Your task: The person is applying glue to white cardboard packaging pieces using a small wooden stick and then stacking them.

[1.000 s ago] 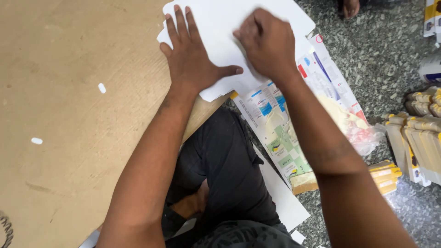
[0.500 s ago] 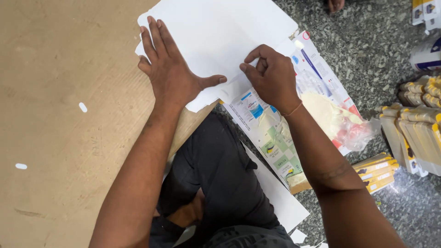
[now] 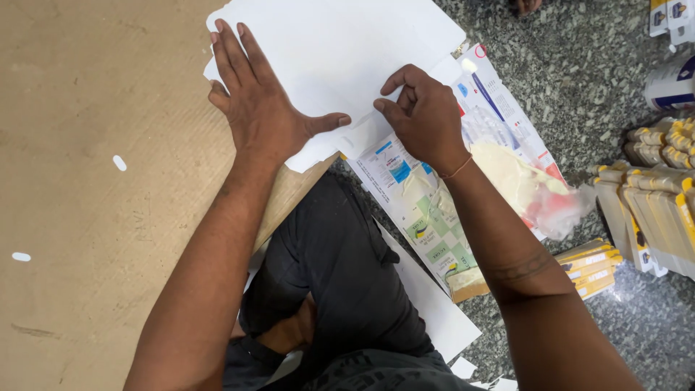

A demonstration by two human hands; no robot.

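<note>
- Left hand (image 3: 260, 108) lies flat, fingers spread, pinning the white paper sheet (image 3: 340, 51) to the brown cardboard (image 3: 94, 217); it grips nothing.
- Right hand (image 3: 427, 116) pinches the sheet's near edge between thumb and forefinger, beside the printed carton blanks (image 3: 427, 210).
- Best worked with firm left-hand pressure while the pinch runs squarely along the edge.

Speckled grey stone floor (image 3: 579, 94) — brown cardboard sheet (image 3: 87, 217).

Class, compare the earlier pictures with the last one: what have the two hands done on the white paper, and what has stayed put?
The right hand slid from the upper sheet down to the near edge of the white paper and now pinches it with curled fingertips. The left hand stayed flat, fingers spread, pressing the paper down. The brown cardboard, printed sheets and yellow packets did not move.
</note>
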